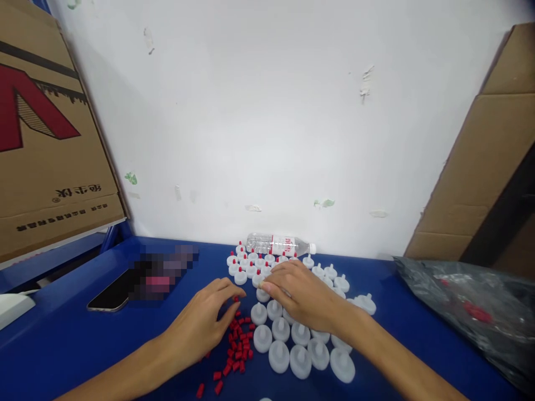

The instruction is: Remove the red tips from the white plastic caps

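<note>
Between the thumb and forefinger of my left hand [207, 312] is a small red cap [236, 299]. Below that hand, many loose red caps [238, 346] lie scattered on the blue table. My right hand [298, 289] reaches over the white nozzle lids, its fingers closed at a white nozzle lid [258, 280] with a red tip; the fingers partly hide the contact. Bare white nozzle lids [280, 356] stand nozzle up in loose rows under and in front of the right hand. Farther back, several lids [240, 275] carry red caps on their nozzles.
A clear plastic bottle [280, 244] lies against the white wall behind the lids. To the left are a phone [111, 292] and a large cardboard box [54, 150]. A grey plastic bag [468, 317] with red pieces showing lies at right, by another cardboard box [472, 161].
</note>
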A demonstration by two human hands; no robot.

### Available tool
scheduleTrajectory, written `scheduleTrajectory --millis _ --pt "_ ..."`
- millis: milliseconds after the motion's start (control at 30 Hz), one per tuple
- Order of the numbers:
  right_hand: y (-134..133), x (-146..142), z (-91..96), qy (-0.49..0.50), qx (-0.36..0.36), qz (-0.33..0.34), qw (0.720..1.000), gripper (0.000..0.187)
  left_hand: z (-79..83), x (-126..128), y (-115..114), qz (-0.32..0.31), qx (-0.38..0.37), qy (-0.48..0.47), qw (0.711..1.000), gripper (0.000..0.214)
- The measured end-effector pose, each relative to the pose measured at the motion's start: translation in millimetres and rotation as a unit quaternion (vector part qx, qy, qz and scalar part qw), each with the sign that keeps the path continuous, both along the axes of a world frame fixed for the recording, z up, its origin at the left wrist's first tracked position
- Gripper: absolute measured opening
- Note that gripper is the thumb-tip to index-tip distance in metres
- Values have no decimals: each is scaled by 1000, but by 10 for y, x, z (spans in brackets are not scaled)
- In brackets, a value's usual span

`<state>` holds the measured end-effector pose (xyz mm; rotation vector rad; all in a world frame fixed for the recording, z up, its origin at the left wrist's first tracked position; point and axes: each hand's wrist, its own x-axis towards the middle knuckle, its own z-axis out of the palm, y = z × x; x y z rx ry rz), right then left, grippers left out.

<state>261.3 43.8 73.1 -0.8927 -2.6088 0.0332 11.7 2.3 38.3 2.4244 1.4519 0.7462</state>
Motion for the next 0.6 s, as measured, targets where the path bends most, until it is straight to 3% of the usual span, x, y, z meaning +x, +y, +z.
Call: scheduleTrajectory --millis 267,467,600 --pt "170 194 124 -8 25 -120 992 55 1 9 -14 6 -25 42 999 26" --pt "176 200 -29 -69 16 -117 991 58 31 50 -79 8 -39 73 997 26" --pt "157 186 -8 -63 15 -107 992 53 45 72 -84 2 -42 70 997 24"
